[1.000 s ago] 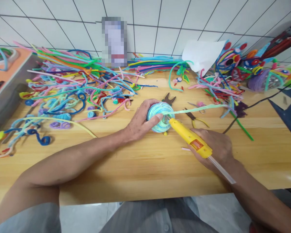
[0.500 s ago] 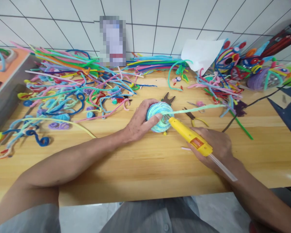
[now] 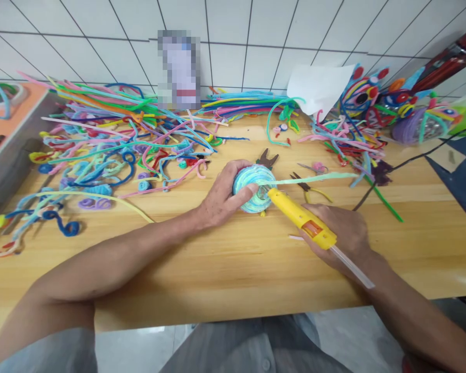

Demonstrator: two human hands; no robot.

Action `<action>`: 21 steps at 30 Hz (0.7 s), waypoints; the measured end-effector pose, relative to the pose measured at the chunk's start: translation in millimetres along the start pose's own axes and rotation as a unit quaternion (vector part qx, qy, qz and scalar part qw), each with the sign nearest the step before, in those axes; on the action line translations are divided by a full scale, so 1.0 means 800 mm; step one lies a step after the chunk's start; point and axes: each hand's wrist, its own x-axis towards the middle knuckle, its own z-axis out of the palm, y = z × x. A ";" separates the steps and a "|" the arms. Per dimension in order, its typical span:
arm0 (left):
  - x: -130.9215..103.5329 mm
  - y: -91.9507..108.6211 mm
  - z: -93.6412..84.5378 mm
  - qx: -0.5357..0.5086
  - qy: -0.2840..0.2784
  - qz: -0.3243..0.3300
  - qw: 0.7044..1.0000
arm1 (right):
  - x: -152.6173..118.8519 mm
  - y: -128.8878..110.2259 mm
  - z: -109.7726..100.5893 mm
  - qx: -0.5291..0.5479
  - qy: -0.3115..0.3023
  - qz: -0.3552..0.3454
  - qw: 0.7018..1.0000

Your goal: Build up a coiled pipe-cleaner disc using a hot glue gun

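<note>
My left hand (image 3: 230, 192) grips a round piece wound with blue and green pipe cleaner (image 3: 252, 173), its thumb pressed on the top near the centre. From under the thumb a loose pale green pipe cleaner (image 3: 318, 177) stretches out to the right. My right hand (image 3: 339, 228) is wrapped around a yellow hot glue gun (image 3: 301, 215), whose tip is at the right side of the wound piece's centre. A clear glue stick (image 3: 351, 265) sticks out of the gun's rear. Whether glue is coming out is too small to tell.
Rust-brown pliers (image 3: 267, 157) lie just behind the wound piece; yellow-handled pliers (image 3: 314, 192) lie to its right. Heaped pipe cleaners (image 3: 112, 140) cover the table's left and back. Finished colourful figures (image 3: 363, 96) stand at the back right, near a black cord (image 3: 419, 155).
Both hands keep their grips, and the glue gun's tip stays by the wound piece's centre. The whole view has shifted slightly; little else differs.
</note>
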 end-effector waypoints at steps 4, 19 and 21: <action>-0.001 -0.001 0.000 -0.006 -0.002 -0.003 1.000 | 0.000 0.002 -0.002 -0.007 0.009 0.003 1.000; 0.000 0.000 0.000 -0.007 -0.002 0.000 1.000 | 0.001 0.001 -0.001 0.010 0.016 -0.019 1.000; 0.001 -0.001 0.000 -0.007 -0.001 -0.003 1.000 | 0.004 0.000 0.000 0.018 0.024 -0.023 0.999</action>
